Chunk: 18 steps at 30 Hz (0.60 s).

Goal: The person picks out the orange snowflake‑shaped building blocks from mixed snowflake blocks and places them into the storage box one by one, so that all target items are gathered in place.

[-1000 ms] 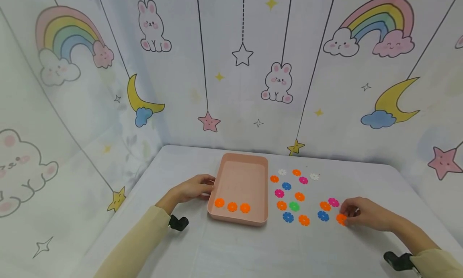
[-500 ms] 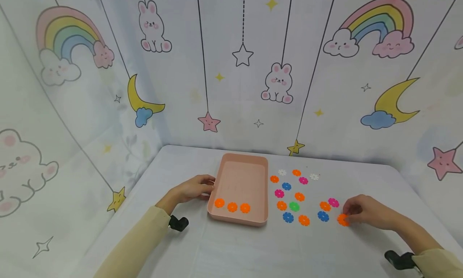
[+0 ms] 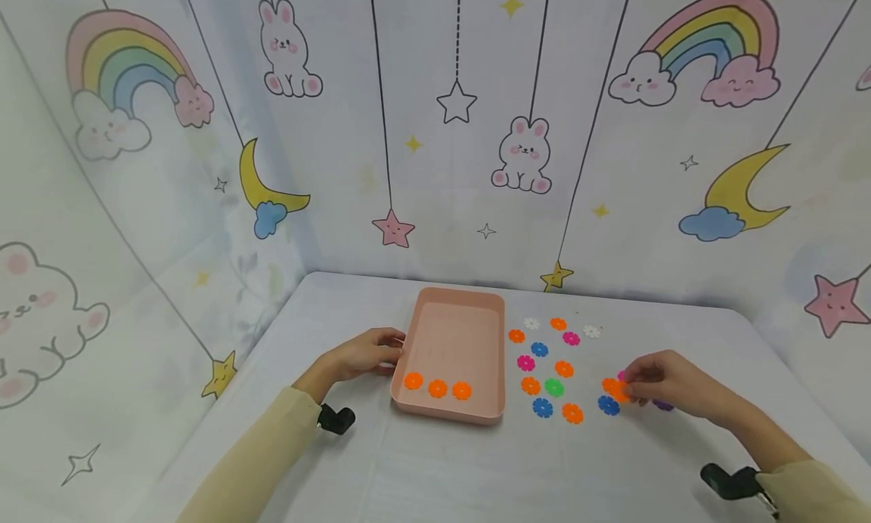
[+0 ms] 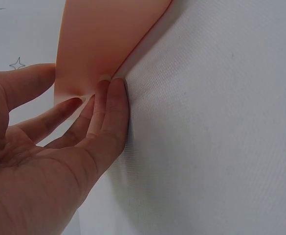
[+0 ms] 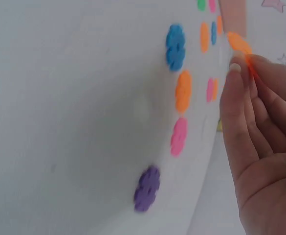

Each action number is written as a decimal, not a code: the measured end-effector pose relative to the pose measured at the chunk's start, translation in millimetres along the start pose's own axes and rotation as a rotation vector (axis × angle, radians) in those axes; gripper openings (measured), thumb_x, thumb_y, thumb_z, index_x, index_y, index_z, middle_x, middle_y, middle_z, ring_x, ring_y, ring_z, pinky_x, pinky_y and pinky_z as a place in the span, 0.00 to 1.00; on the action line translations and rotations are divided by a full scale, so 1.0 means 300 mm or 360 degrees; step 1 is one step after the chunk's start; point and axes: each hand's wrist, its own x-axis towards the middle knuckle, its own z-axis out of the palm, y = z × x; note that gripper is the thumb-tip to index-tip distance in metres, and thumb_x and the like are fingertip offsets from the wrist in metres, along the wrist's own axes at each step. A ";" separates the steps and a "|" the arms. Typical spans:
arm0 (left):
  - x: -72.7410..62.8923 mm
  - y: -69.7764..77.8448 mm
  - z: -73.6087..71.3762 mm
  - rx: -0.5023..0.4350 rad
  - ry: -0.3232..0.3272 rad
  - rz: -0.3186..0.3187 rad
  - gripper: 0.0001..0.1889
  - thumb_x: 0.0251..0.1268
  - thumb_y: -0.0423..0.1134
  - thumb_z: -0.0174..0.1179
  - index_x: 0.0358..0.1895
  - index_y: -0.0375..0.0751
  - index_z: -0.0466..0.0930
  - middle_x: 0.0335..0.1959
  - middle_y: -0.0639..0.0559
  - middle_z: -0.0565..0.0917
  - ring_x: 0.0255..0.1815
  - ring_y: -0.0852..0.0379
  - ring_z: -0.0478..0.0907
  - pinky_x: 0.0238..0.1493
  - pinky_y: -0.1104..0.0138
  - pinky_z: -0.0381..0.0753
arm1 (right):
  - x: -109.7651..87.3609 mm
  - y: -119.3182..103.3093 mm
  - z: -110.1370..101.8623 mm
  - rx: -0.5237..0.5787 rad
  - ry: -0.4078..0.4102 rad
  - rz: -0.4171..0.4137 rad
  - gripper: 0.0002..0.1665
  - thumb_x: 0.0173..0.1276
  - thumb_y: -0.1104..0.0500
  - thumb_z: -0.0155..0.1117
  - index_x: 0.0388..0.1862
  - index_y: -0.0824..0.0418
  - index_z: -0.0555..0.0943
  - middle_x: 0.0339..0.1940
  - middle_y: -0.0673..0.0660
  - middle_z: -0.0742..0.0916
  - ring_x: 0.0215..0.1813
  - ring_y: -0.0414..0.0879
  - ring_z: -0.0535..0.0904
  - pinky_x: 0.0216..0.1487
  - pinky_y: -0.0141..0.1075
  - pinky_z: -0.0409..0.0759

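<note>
My right hand [image 3: 680, 387] pinches an orange notched plastic disc [image 5: 238, 43] between thumb and fingertips, above the tabletop. In the head view that disc overlaps another orange disc [image 3: 609, 385]. Near this hand lie a blue disc [image 3: 609, 406], a pink disc [image 5: 179, 136] and a purple disc [image 5: 147, 189]. My left hand [image 3: 367, 353] holds the left side of the pink tray [image 3: 449, 415], thumb at its rim and fingertips at the lower edge of its wall. Inside the tray, three orange discs [image 3: 438, 388] form a row along the near end.
Between the tray and my right hand, several loose discs are scattered, among them a green disc [image 3: 554, 388], a blue disc [image 3: 540, 349] and a white disc [image 3: 592, 332]. A printed curtain [image 3: 449, 168] hangs behind the white table [image 3: 435, 478].
My right hand has lifted the orange disc and carried it left and away from me, towards the other discs. A purple disc now shows beneath this hand. The left hand and tray stay still.
</note>
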 end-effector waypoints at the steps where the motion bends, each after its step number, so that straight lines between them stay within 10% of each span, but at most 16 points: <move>1: 0.000 0.000 0.001 -0.0003 0.0000 0.0000 0.24 0.77 0.34 0.56 0.72 0.32 0.67 0.69 0.38 0.72 0.58 0.47 0.80 0.60 0.53 0.83 | 0.007 -0.013 0.008 0.0013 0.0018 0.0007 0.14 0.74 0.59 0.65 0.49 0.70 0.82 0.37 0.56 0.89 0.36 0.49 0.85 0.38 0.40 0.89; 18: 0.000 0.000 -0.002 -0.0027 -0.0028 0.0003 0.24 0.78 0.34 0.55 0.71 0.31 0.67 0.69 0.37 0.72 0.58 0.46 0.80 0.61 0.53 0.83 | 0.117 -0.154 0.118 0.0144 0.0205 -0.0004 0.17 0.74 0.56 0.67 0.51 0.69 0.83 0.40 0.61 0.90 0.42 0.59 0.88 0.47 0.40 0.89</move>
